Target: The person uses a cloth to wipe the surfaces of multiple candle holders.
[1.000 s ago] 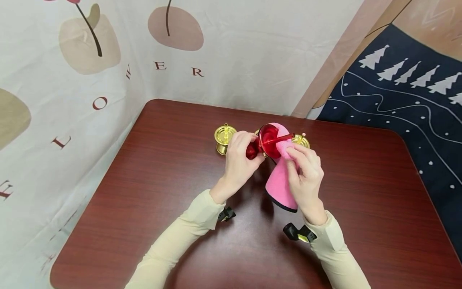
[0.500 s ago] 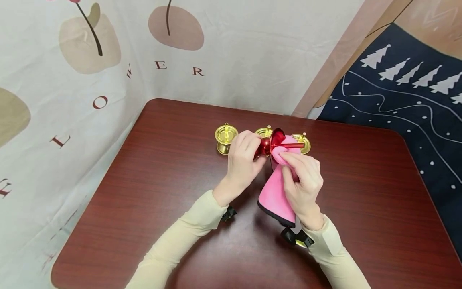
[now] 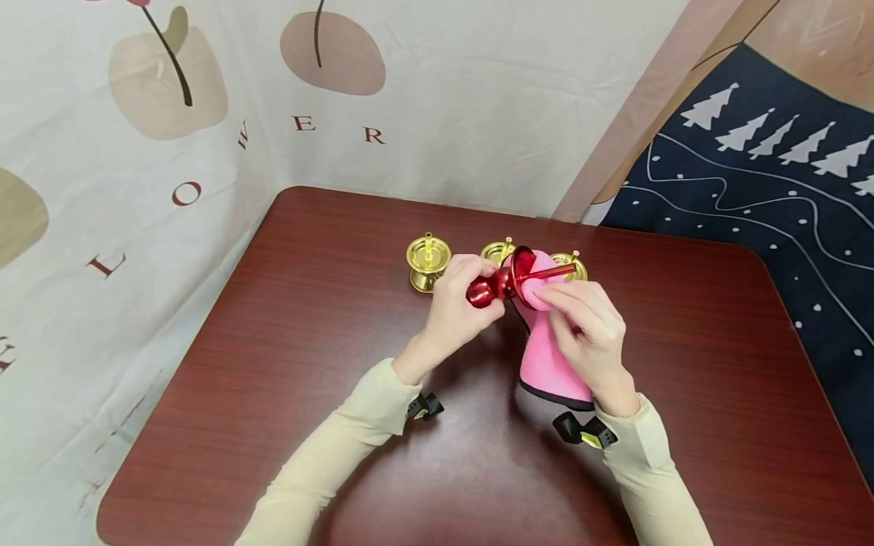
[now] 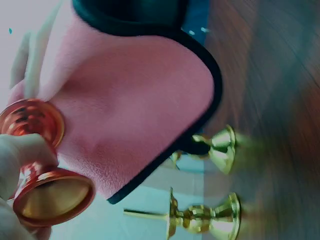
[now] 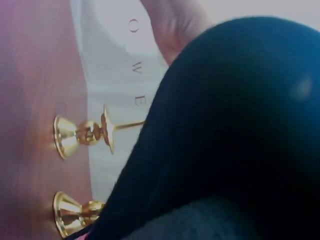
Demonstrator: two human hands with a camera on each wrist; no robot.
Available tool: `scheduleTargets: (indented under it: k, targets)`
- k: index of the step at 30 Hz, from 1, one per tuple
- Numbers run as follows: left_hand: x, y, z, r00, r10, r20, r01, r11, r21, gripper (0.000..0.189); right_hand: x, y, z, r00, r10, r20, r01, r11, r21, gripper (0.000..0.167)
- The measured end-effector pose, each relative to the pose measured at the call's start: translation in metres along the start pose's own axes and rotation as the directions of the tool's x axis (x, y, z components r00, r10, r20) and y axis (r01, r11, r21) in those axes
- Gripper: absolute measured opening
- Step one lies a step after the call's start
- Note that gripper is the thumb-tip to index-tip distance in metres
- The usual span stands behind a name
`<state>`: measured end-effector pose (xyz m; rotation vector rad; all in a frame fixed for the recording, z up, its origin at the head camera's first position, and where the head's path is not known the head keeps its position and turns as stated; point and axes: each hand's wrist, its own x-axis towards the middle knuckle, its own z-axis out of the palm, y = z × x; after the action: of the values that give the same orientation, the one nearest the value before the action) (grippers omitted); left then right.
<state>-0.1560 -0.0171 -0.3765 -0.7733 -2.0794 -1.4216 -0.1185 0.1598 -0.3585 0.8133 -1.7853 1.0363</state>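
Note:
My left hand (image 3: 456,303) grips a shiny red candle holder (image 3: 504,283) by its stem and base. The holder lies tipped on its side in the air, its dish and long thin rod toward the right. In the left wrist view its hollow base (image 4: 52,200) faces the camera. With bunched fingertips, my right hand (image 3: 589,326) pinches a pink cloth (image 3: 549,364) with black edging and presses it into the dish near the rod. The rest of the cloth hangs below. In the right wrist view the cloth's dark side (image 5: 225,125) hides my right fingers.
Behind the hands, three gold candle holders stand upright in a row: one at left (image 3: 428,254), a partly covered middle one (image 3: 497,250) and a right one (image 3: 576,265) behind the cloth. They stand on a dark red wooden table (image 3: 307,341) with fabric hangings beyond it.
The red candle holder has turned, its dish swinging from facing me toward the right. My right hand and the cloth went down, then back up and right, staying against the dish.

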Motion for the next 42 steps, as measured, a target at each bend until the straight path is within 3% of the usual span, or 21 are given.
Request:
scheduleTargets:
  k: [4, 8, 13, 16, 19, 22, 27, 30, 32, 35, 38, 40, 42]
  targets:
    - [0.003, 0.006, -0.007, 0.984, -0.128, 0.120, 0.143, 0.982, -0.126, 0.029, 0.007, -0.002, -0.006, 1.000, -0.028, -0.010, 0.029, 0.998, 0.053, 0.024]
    - [0.006, 0.010, -0.014, 0.941, -0.215, 0.262, 0.276, 0.934, -0.226, 0.027, 0.015, -0.005, -0.011, 1.000, 0.021, -0.013, -0.019, 0.990, 0.137, 0.025]
    - [0.007, 0.008, -0.018, 0.881, -0.232, 0.413, 0.373, 0.877, -0.303, 0.025, 0.014, 0.003, -0.018, 0.991, 0.134, 0.032, -0.137, 0.961, 0.241, 0.029]
    - [0.008, 0.008, -0.020, 0.863, -0.220, 0.455, 0.394, 0.857, -0.332, 0.026, 0.011, 0.010, -0.022, 0.984, 0.162, 0.073, -0.175, 0.953, 0.247, 0.030]
    - [0.008, 0.007, -0.020, 0.867, -0.211, 0.451, 0.381, 0.864, -0.329, 0.027, 0.011, 0.015, -0.023, 0.980, 0.167, 0.104, -0.188, 0.953, 0.236, 0.031]
    - [0.006, 0.007, -0.018, 0.897, -0.204, 0.391, 0.328, 0.901, -0.282, 0.027, 0.010, 0.016, -0.022, 0.980, 0.165, 0.115, -0.186, 0.959, 0.213, 0.031]
    - [0.003, 0.005, -0.008, 0.973, -0.156, 0.172, 0.176, 0.979, -0.103, 0.028, 0.007, 0.007, -0.016, 0.976, 0.191, 0.100, -0.201, 0.974, 0.106, 0.015]
    - [0.001, 0.005, -0.001, 0.998, -0.041, 0.041, 0.039, 0.997, 0.066, 0.027, 0.003, -0.006, -0.007, 0.965, 0.253, 0.071, -0.256, 0.966, 0.042, 0.016]
    - [0.001, 0.005, 0.003, 0.998, 0.058, -0.015, -0.053, 0.978, 0.199, 0.025, 0.001, -0.014, 0.000, 0.950, 0.311, 0.030, -0.312, 0.949, 0.049, 0.019]
    - [0.002, 0.007, 0.006, 0.981, 0.188, -0.043, -0.157, 0.909, 0.386, 0.022, -0.001, -0.024, 0.008, 0.913, 0.407, -0.034, -0.401, 0.910, 0.108, 0.025]
    - [0.004, 0.008, 0.007, 0.964, 0.262, -0.041, -0.210, 0.849, 0.484, 0.020, -0.002, -0.028, 0.014, 0.884, 0.458, -0.093, -0.443, 0.885, 0.141, 0.025]
    - [0.005, 0.008, 0.007, 0.960, 0.275, -0.045, -0.218, 0.841, 0.495, 0.020, -0.002, -0.029, 0.016, 0.886, 0.450, -0.113, -0.434, 0.890, 0.142, 0.024]
    - [0.005, 0.009, 0.006, 0.964, 0.258, -0.064, -0.199, 0.860, 0.470, 0.021, 0.000, -0.029, 0.016, 0.902, 0.415, -0.119, -0.400, 0.907, 0.134, 0.022]
